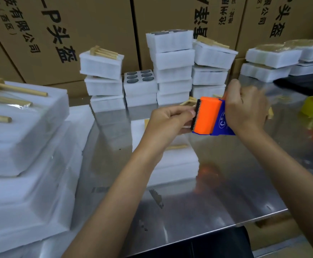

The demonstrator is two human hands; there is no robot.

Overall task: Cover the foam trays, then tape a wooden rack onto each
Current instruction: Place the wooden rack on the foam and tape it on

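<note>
Gripping the tape dispenser [210, 116] in your right hand [245, 108], you pinched its tape end with your left hand [167, 123], above the foam tray [170, 164] at 6 o'clock, likely to pull a strip.

Both forearms reach forward, bare. The left hand [167, 123] has its fingers [183, 113] curled, pinching at their tips. The right hand [245, 110] is curled in a grip, knuckles up, just beside the left fingertips.

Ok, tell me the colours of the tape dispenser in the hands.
Orange cutter head on a blue body, tape dispenser, clearest in the head view.
</note>
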